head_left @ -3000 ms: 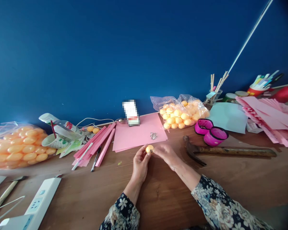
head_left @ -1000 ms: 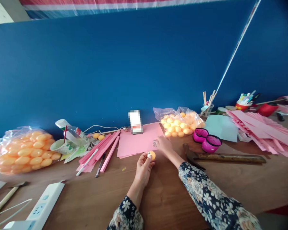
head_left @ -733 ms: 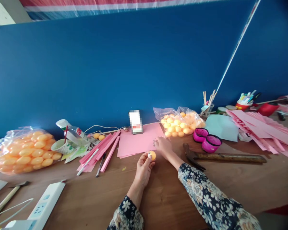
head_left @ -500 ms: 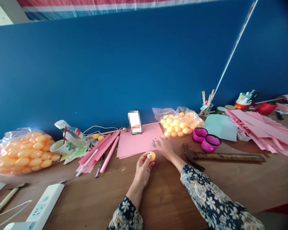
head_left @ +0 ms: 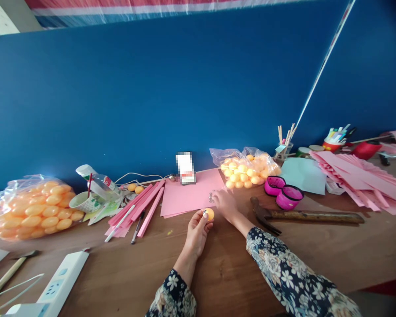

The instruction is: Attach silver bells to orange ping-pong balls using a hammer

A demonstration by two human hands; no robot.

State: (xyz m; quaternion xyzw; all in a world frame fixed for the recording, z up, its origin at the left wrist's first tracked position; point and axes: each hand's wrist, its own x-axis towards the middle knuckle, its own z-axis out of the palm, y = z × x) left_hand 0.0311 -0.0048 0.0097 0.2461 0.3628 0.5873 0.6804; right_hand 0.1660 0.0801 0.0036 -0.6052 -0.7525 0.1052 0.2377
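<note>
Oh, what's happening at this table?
A person in flowered sleeves is working at a wooden table. The left hand holds a small orange ball with the thumb against it. The right hand is at a few tiny silvery pieces on pink paper, too small to identify. Plastic bags of similar balls lie further left and right, and a claw hammer lies to the right.

A small craft workshop is suggested by the wooden worktop (head_left: 317, 255), backed by a blue panel (head_left: 152, 88). Right of the pink sheets (head_left: 188, 197), a claw hammer (head_left: 317, 216), pleated pink paper (head_left: 359, 176) and a cup of pens (head_left: 333, 145) are laid out; left of them, a bag of orange balls (head_left: 36, 213) and a power strip (head_left: 62, 277) are placed.
</note>
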